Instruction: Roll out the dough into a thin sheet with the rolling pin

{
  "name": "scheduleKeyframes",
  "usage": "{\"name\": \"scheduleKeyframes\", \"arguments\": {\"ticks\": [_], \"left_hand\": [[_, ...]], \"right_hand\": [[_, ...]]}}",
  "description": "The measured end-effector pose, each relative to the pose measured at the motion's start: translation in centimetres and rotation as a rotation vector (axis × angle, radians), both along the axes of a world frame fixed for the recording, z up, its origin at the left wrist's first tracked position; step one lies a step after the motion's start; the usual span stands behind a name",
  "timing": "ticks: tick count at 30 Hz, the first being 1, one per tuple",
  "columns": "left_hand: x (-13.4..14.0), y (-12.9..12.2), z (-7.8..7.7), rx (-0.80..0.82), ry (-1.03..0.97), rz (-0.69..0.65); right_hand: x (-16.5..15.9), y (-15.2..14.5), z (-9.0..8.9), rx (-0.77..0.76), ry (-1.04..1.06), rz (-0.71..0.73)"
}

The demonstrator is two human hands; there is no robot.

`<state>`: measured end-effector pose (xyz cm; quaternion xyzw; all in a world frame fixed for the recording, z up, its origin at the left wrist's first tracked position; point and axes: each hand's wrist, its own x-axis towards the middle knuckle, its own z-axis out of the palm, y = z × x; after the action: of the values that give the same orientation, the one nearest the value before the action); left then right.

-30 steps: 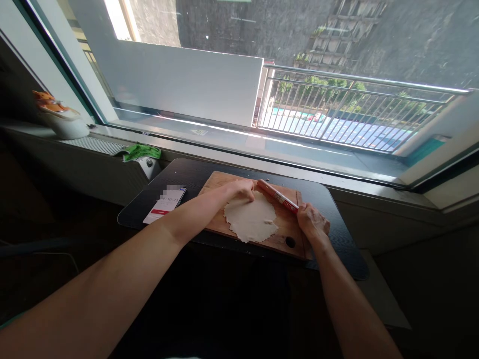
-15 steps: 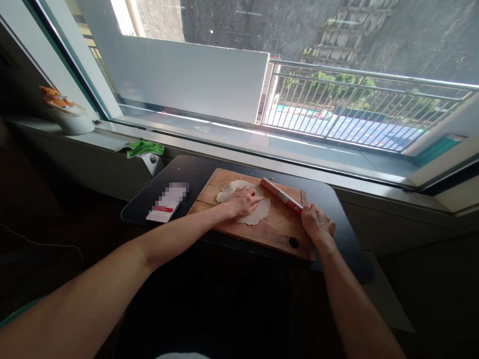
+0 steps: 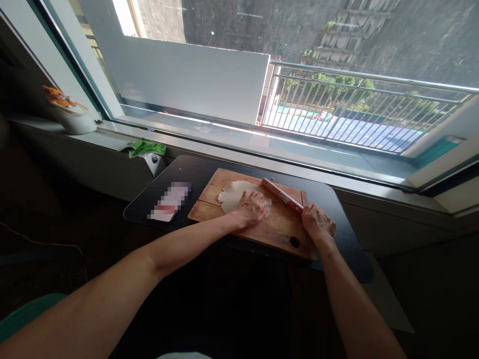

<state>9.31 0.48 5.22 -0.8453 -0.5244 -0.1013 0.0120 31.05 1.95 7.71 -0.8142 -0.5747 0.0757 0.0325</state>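
Note:
A thin, flat sheet of dough point(image 3: 231, 196) with an uneven edge lies on a wooden cutting board point(image 3: 204, 205). My left hand point(image 3: 253, 208) rests palm down over its right part, the fingers apart and slightly bent, hiding that side. At the board's right, my right hand point(image 3: 317, 221) is wrapped round the near end of a rolling pin point(image 3: 282, 194) with a red printed label. The pin slants across the board, its far end by the board's back edge, just right of the dough.
A black table point(image 3: 333, 199) bears the board and a blurred pale card or phone point(image 3: 166, 212) at left. Beyond, a green cloth point(image 3: 147, 147) and a white pot point(image 3: 78, 122) sit along the ledge below the large window. A green rounded thing point(image 3: 33, 311) shows at lower left.
My left hand has moved slightly right and down over the dough, its fingers now more spread, covering the dough's lower right. My right hand and the rolling pin have stayed in place.

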Motion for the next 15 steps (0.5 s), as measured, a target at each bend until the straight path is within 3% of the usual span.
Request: {"name": "scheduleKeyframes", "arguments": {"ticks": [5,8,12,15], "left_hand": [[1.7,-0.6,-0.7,-0.049,-0.054,0.002],[1.9,-0.8,-1.3,-0.125,-0.046,-0.067],[-0.1,-0.5,-1.4,-0.232,-0.012,-0.21],[-3.5,0.7,-0.6,-0.194,-0.02,-0.05]], "right_hand": [[-0.2,-0.1,0.1,-0.003,0.003,-0.006],[-0.2,0.0,-0.1,-0.001,0.002,-0.001],[0.6,0.3,-0.4,0.014,-0.015,0.036],[1.4,0.9,0.0,-0.024,-0.025,0.069]]}}
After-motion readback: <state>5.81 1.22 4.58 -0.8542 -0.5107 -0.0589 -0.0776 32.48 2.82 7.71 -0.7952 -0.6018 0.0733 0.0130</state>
